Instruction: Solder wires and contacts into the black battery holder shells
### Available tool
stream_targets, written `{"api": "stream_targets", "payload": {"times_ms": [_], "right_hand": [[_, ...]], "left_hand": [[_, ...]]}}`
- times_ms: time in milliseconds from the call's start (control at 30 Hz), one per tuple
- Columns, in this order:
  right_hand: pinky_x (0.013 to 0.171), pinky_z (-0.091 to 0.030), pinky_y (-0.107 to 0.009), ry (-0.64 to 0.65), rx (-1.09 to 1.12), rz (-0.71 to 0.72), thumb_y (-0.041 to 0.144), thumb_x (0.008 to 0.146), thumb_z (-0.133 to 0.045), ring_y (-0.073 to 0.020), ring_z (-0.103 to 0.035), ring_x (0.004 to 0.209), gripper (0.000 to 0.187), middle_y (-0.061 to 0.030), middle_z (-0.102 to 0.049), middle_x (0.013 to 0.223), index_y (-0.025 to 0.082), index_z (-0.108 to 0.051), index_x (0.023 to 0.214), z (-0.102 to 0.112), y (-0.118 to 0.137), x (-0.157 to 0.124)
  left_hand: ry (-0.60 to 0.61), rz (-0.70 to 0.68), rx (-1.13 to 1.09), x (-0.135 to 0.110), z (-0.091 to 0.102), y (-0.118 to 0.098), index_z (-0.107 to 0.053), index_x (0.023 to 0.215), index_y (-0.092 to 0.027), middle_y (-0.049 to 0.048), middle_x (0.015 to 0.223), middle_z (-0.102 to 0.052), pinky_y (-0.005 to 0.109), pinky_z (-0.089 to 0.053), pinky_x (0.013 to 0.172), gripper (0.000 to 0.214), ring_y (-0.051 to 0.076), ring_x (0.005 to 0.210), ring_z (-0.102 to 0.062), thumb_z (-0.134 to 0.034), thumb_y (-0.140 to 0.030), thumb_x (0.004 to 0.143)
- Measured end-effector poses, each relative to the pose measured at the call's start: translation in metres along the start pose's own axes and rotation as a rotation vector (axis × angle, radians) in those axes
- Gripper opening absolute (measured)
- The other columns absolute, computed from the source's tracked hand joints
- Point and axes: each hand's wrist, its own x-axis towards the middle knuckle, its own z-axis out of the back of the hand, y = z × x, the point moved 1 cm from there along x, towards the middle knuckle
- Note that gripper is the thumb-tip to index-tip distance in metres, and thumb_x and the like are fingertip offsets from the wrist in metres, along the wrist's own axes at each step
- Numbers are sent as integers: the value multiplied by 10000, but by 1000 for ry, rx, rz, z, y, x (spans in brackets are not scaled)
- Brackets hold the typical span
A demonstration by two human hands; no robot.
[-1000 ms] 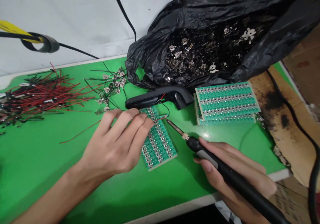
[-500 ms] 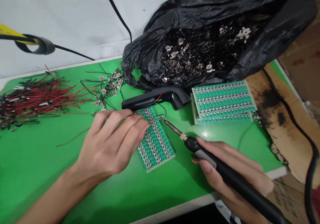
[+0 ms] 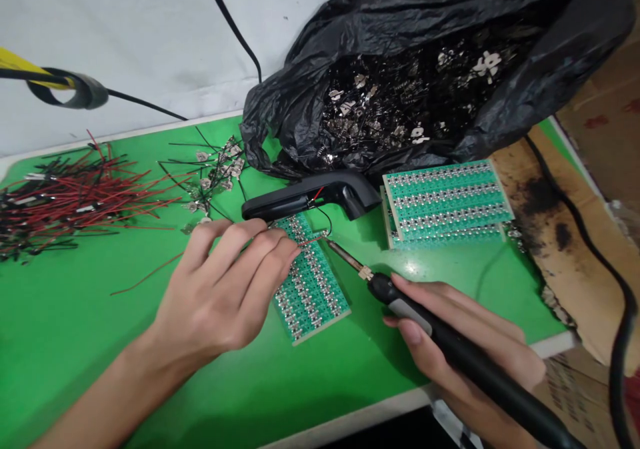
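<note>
My left hand (image 3: pixel 227 289) rests on the left edge of a green circuit board panel (image 3: pixel 313 285), its fingers pinched on a thin red wire (image 3: pixel 311 240) whose end lies on the panel's far corner. My right hand (image 3: pixel 465 342) grips a black soldering iron (image 3: pixel 450 349). Its metal tip touches the panel where the red wire ends. A black plastic handle-shaped casing (image 3: pixel 313 197) lies just behind the panel, with red and black wires coming out of it.
A black plastic bag (image 3: pixel 430 69) of small metal parts fills the back right. Stacked green panels (image 3: pixel 445 202) lie to its front. Cut red and black wires (image 3: pixel 75 195) are piled at the left, metal tabs (image 3: pixel 220 172) beside them. A scorched cardboard sheet (image 3: pixel 560 235) covers the green table (image 3: pixel 100 342) on the right.
The view shifted slightly, so everything sits a little further left. Both hands, the red wire and the iron tip keep their places on the panel.
</note>
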Motion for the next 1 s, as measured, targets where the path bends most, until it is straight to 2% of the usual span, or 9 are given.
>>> {"api": "stream_targets", "payload": {"times_ms": [133, 500, 700, 1000], "right_hand": [[714, -710, -203, -11, 13, -8, 116, 976, -766, -138, -838, 766, 437, -5, -863, 1034, 301, -808, 1370, -1, 0, -1], [659, -721, -252, -7, -4, -13, 135, 983, -762, -172, -834, 727, 364, -33, -865, 991, 259, -822, 1319, 0, 0, 1], [642, -717, -261, -21, 3, -3, 120, 977, -762, -179, -835, 729, 389, -41, -863, 1009, 265, -822, 1333, 0, -1, -1], [718, -727, -250, -27, 21, -34, 134, 976, -777, -171, -841, 751, 413, -22, -867, 1069, 295, -810, 1355, 0, -2, -5]], "left_hand": [[-5, -25, -4, 0, -1, 0, -741, 1134, -69, 115, 994, -843, 464, -477, 747, 138, 307, 949, -718, -750, -93, 999], [4, -65, 14, 1, 0, 0, -748, 1123, -48, 123, 1013, -833, 446, -483, 761, 122, 300, 968, -708, -704, -99, 1020], [1, -71, 10, -1, -1, 1, -752, 1108, -37, 137, 1014, -830, 452, -486, 773, 127, 310, 972, -702, -733, -98, 999], [-6, -81, 18, 0, -1, 0, -762, 1090, -35, 131, 1004, -833, 452, -481, 757, 120, 322, 968, -697, -755, -105, 993]]}}
